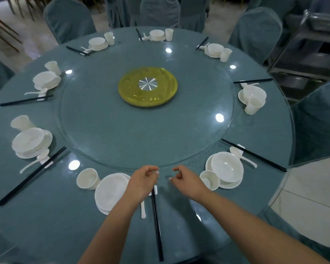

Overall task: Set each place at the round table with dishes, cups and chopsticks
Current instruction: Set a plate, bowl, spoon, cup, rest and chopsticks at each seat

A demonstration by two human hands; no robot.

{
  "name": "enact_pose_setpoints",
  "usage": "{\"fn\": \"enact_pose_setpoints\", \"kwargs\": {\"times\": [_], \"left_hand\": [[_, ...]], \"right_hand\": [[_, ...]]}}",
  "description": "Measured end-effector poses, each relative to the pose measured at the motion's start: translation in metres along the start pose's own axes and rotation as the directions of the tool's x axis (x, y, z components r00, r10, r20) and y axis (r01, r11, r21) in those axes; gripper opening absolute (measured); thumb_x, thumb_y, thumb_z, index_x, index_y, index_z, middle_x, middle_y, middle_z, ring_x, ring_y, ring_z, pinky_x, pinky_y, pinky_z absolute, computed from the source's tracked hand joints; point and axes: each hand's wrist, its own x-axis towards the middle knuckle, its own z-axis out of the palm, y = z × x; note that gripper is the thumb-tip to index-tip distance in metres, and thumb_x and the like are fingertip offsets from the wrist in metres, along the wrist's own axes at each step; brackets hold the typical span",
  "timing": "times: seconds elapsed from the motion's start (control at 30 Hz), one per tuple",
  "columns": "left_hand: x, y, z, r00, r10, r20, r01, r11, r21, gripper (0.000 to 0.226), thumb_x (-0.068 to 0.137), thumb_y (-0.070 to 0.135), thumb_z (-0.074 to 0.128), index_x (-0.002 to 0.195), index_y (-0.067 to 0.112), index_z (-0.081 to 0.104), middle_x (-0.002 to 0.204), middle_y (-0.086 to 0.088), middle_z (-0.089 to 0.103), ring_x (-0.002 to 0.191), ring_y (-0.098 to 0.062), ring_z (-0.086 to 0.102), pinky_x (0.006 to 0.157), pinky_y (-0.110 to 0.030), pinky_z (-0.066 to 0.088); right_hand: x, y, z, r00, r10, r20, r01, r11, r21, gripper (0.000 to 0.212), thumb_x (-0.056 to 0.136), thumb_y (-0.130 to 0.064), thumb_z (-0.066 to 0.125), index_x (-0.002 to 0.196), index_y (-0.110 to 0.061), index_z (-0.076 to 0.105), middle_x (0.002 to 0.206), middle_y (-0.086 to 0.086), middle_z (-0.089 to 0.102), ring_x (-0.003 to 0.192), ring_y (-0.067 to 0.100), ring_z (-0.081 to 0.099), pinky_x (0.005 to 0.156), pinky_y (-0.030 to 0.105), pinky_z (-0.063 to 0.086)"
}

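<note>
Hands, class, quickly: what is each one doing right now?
Left hand: pinches the top of the black chopsticks.
Right hand: fingers loosely curled, holding nothing.

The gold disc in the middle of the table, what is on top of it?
A round silver metal cap sits at the centre of the gold disc. The disc itself lies under the clear glass turntable. What is beneath the disc is covered.

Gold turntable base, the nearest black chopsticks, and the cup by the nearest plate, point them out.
Gold turntable base [128, 92]: head view, left rim.
Nearest chopsticks [157, 225]: head view, mid-shaft.
Cup [88, 179]: head view, side wall.
</note>
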Motion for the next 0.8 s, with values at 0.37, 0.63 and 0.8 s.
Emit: {"fn": "enact_pose_setpoints", "kwargs": {"times": [0.37, 0.63, 0.8], "left_hand": [[-0.009, 0.031, 0.031, 0.997, 0.044, -0.057, -0.04, 0.997, 0.059, 0.01, 0.093, 0.015, 0.059, 0.098, 0.023, 0.064, 0.093, -0.008, 0.069, 0.084, -0.022, 0.067, 0.09, -0.036, 0.05], [-0.027, 0.039, 0.039, 0.988, 0.034, -0.151, -0.016, 0.993, 0.12, 0.013, 0.093, 0.013, 0.058, 0.104, 0.015, 0.064, 0.092, -0.011, 0.069, 0.076, -0.018, 0.063, 0.078, -0.026, 0.05], [-0.044, 0.025, 0.026, 0.973, -0.001, -0.229, 0.022, 0.996, 0.086, 0.013, 0.092, 0.014, 0.058, 0.101, 0.019, 0.065, 0.091, -0.007, 0.07, 0.089, -0.023, 0.067, 0.087, -0.034, 0.052]], "right_hand": [[-0.009, 0.004, -0.046, 0.995, -0.102, 0.006, 0.1, 0.989, 0.112, 0.033, 0.091, -0.03, 0.059, 0.122, -0.02, 0.053, 0.082, -0.01, 0.057, 0.083, 0.01, 0.055, 0.075, 0.021, 0.038], [-0.014, 0.008, -0.06, 0.982, -0.183, 0.051, 0.175, 0.975, 0.141, 0.032, 0.092, -0.029, 0.059, 0.121, -0.019, 0.054, 0.085, -0.007, 0.06, 0.082, 0.011, 0.055, 0.072, 0.02, 0.037], [-0.012, 0.009, -0.051, 0.973, -0.215, 0.089, 0.204, 0.972, 0.115, 0.03, 0.092, -0.028, 0.06, 0.12, -0.018, 0.054, 0.086, -0.005, 0.061, 0.082, 0.011, 0.055, 0.071, 0.021, 0.036]]}}
